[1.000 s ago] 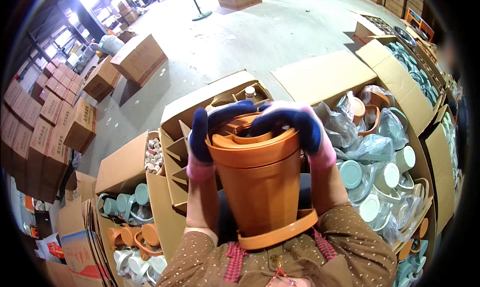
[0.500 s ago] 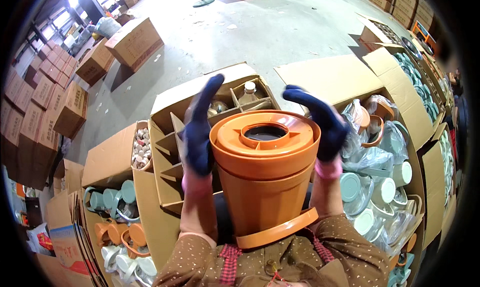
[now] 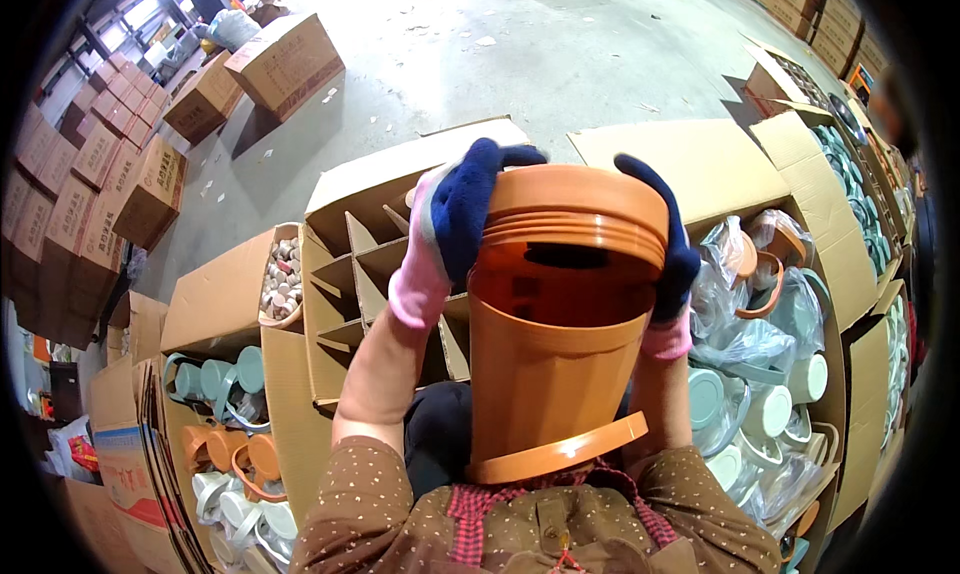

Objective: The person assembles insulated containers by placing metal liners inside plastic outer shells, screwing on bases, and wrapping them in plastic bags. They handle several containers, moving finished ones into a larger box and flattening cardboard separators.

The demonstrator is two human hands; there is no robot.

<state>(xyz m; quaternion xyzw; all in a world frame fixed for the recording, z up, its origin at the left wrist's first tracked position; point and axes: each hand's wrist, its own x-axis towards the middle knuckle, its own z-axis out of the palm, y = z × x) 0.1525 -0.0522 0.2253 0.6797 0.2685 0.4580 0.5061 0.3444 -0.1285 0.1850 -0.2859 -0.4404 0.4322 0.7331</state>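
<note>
Between my hands is an orange plastic collar (image 3: pixel 580 209), tilted up off the mouth of an orange jug body (image 3: pixel 555 384), with a gap between the two at the front. Its threaded edge and a dark round opening inside show. My left hand (image 3: pixel 462 219), in a blue and pink glove, grips the collar's left side. On the right side, my right hand (image 3: pixel 675 264), gloved alike, is closed round it, its palm partly hidden. The jug body stands against my lap, its curved orange handle (image 3: pixel 560 452) low on the side towards me.
A divided carton (image 3: pixel 335 264) lies just beyond the jug. At left a carton holds green lids (image 3: pixel 215 379), orange and white ones; a tub of small caps (image 3: pixel 284 284) is above it. The right carton has bagged parts and white lids (image 3: pixel 768 411). Closed cartons (image 3: pixel 285 69) stand far left.
My hands, spread beside the jug before, have closed on its collar. The collar has come up and tilted off the body, exposing the inside. The view has shifted slightly.
</note>
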